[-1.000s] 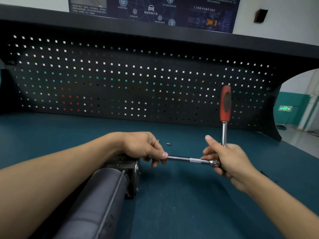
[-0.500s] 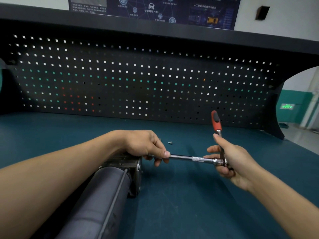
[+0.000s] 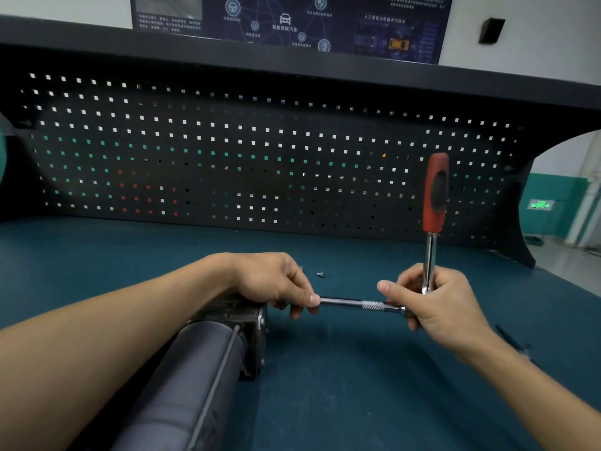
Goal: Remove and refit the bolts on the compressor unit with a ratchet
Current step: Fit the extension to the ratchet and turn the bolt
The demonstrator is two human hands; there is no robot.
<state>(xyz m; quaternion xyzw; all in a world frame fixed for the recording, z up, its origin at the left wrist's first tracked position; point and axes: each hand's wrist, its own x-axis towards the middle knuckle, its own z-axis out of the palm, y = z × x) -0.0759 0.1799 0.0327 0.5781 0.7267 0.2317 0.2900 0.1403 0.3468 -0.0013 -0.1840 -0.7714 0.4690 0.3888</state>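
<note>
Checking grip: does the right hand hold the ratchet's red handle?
No, the right hand grips the chrome steel shank, with the red-and-black handle standing free above it.

Red, teal, black and grey
Red ratchet handle, black inset; teal surface; black pegboard, gridded holes; grey compressor cylinder.

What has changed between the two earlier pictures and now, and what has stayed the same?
The ratchet handle, upright a second ago, had tipped away toward the pegboard half a second ago. Now it stands upright again, gripped by the right hand. Unchanged: the left hand holds the extension bar at the compressor unit, and a loose bolt lies behind.
</note>
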